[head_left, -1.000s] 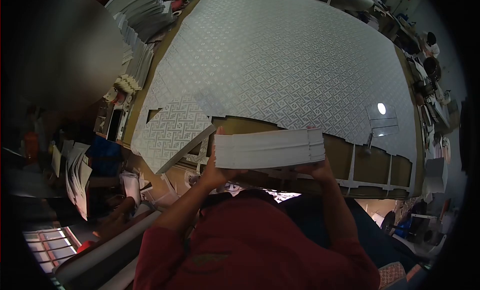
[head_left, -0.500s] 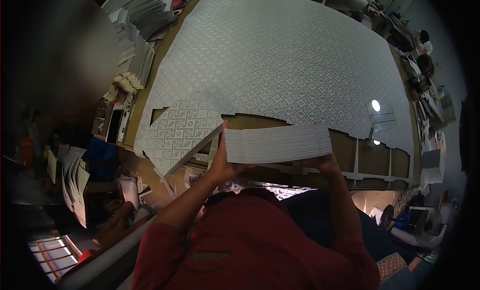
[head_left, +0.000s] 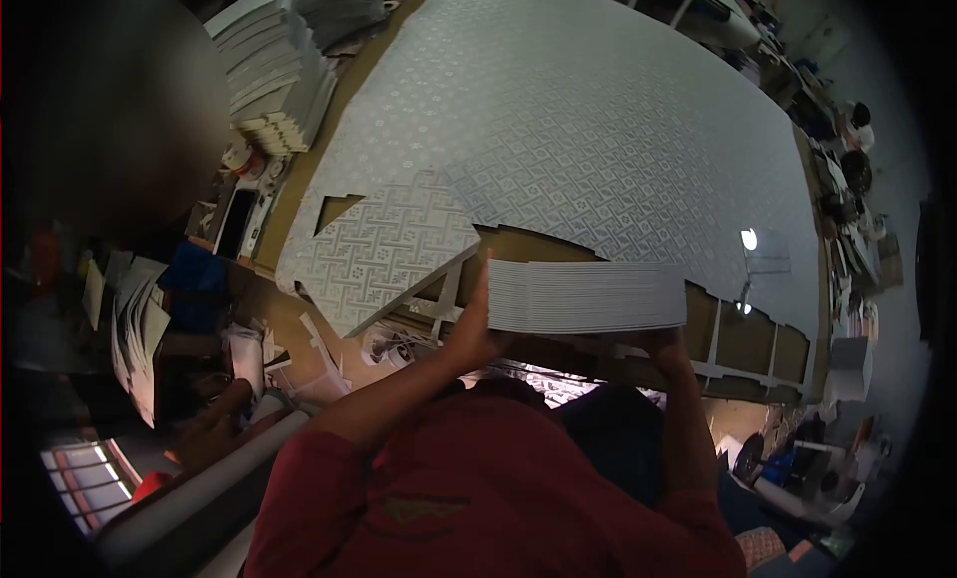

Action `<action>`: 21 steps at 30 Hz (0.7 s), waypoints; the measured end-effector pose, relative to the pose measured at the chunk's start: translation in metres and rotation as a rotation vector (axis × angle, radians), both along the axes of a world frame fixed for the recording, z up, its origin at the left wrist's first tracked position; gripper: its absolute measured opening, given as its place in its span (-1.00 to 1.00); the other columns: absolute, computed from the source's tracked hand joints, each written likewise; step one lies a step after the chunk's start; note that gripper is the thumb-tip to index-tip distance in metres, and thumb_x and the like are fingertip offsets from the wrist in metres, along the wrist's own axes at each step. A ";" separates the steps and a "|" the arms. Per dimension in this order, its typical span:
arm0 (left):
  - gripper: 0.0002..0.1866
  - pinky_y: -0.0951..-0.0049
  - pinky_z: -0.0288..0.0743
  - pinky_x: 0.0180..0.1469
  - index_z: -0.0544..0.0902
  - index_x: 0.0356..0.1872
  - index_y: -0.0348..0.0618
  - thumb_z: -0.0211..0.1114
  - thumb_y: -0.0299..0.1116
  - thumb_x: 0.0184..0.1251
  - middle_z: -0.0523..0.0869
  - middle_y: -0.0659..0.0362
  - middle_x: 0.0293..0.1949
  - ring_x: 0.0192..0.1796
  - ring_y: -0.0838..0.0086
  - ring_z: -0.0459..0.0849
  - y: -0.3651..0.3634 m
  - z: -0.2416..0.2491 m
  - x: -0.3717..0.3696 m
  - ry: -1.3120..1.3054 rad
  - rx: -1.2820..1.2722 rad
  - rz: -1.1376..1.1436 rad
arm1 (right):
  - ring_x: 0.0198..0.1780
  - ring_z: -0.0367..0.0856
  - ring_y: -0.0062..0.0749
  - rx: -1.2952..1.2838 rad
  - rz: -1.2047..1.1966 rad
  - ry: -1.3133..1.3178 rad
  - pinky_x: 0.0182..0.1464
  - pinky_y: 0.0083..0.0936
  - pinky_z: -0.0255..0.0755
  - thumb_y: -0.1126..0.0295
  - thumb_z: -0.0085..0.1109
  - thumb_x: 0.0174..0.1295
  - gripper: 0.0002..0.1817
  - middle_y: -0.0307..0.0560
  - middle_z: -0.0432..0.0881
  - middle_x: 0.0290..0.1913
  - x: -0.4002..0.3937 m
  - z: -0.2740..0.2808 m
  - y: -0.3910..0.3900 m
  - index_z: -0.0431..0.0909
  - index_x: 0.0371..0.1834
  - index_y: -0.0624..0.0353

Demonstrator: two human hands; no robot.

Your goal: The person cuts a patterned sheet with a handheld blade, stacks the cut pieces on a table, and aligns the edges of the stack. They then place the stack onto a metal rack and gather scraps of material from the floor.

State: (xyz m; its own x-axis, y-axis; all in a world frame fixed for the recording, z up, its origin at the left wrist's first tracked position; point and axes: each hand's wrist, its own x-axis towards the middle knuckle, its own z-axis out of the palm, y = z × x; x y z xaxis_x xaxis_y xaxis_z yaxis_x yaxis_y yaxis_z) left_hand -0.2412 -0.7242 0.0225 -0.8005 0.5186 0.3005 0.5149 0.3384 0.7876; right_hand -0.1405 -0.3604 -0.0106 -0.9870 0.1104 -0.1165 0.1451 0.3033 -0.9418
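Note:
A thick stack of white sheets is held up in front of my chest, its layered edges facing me. My left hand grips the left end, with the fingers partly behind the stack. Under the right end my right hand supports it, most of its fingers hidden by the stack. Beyond the stack, a large silver-white patterned sheet covers much of the worktable, with pieces cut from its near edge. The brown table surface shows through the cut-outs.
Tall paper stacks stand at the left, above a dark phone. Loose sheets hang lower left, near a long roll. A fan stands lower right. Another person is at the far right.
The stack and both hands have shifted right and slightly down in view, and the stack sits more level. The whole view has turned somewhat. Both hands keep their hold.

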 end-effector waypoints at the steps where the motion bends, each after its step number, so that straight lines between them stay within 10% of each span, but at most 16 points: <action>1: -0.23 0.07 -0.08 0.55 0.26 0.43 -0.27 0.41 -0.37 0.21 0.24 -0.22 0.43 0.53 -0.11 0.08 0.001 0.013 0.009 -0.151 0.191 0.026 | 0.25 0.49 -0.30 0.053 0.014 0.023 0.21 -0.25 0.53 0.67 0.45 0.03 -0.28 -0.14 0.51 0.24 -0.007 -0.003 0.003 0.38 0.31 0.13; 4: -0.25 0.09 -0.05 0.54 0.33 0.36 -0.31 0.46 -0.35 0.15 0.31 -0.21 0.38 0.51 -0.08 0.13 -0.014 0.027 0.009 -0.111 0.201 0.063 | 0.18 0.54 -0.34 -0.527 -0.073 -0.126 0.16 -0.30 0.54 0.57 0.46 0.04 -0.28 -0.16 0.55 0.19 -0.033 -0.014 0.023 0.37 0.32 0.13; 7: 0.03 0.21 0.23 0.43 0.05 0.49 -0.28 0.56 -0.44 0.05 0.32 -0.14 0.40 0.44 0.13 0.33 -0.047 0.082 0.022 -0.131 -0.034 0.195 | 0.09 0.60 -0.35 -0.092 0.130 0.108 0.13 -0.31 0.53 0.47 0.41 0.09 -0.35 -0.11 0.61 0.10 -0.072 0.077 -0.026 0.39 0.30 0.20; 11: -0.23 0.35 0.54 0.12 0.36 0.32 -0.35 0.52 -0.24 0.15 0.66 0.01 0.05 0.06 0.34 0.67 -0.112 0.104 0.018 -0.499 0.330 0.485 | 0.01 0.62 -0.39 -0.088 0.218 -0.013 0.09 -0.38 0.52 0.30 0.32 0.22 -0.46 0.01 0.65 0.01 -0.132 0.141 -0.133 0.46 0.20 0.37; 15: -0.39 0.47 0.55 -0.15 0.56 0.08 -0.40 0.25 0.06 0.38 0.71 0.05 -0.14 -0.19 0.42 0.68 -0.181 0.081 0.001 -0.534 0.461 0.707 | 0.01 0.62 -0.33 -0.449 0.348 -0.113 0.10 -0.39 0.48 0.14 0.32 0.26 -0.38 0.02 0.63 0.03 -0.190 0.141 -0.215 0.45 0.22 0.40; 21: -0.43 0.35 0.60 -0.02 0.55 0.11 -0.41 0.21 -0.03 0.39 0.69 0.02 -0.06 -0.11 0.35 0.70 -0.228 0.059 -0.001 -0.805 0.531 0.738 | 0.15 0.54 -0.31 -0.416 0.396 -0.211 0.21 -0.39 0.38 0.02 0.34 0.21 -0.20 0.05 0.57 0.14 -0.230 0.112 -0.259 0.34 0.33 0.43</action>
State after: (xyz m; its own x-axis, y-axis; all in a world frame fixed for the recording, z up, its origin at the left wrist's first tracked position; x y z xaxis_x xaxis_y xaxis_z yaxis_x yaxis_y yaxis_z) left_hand -0.2422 -0.9525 0.0812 -0.9067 -0.1775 -0.3826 -0.3663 -0.1184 0.9229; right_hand -0.3710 -0.6198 0.1016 -0.8947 -0.3572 -0.2684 0.2926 -0.0145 -0.9561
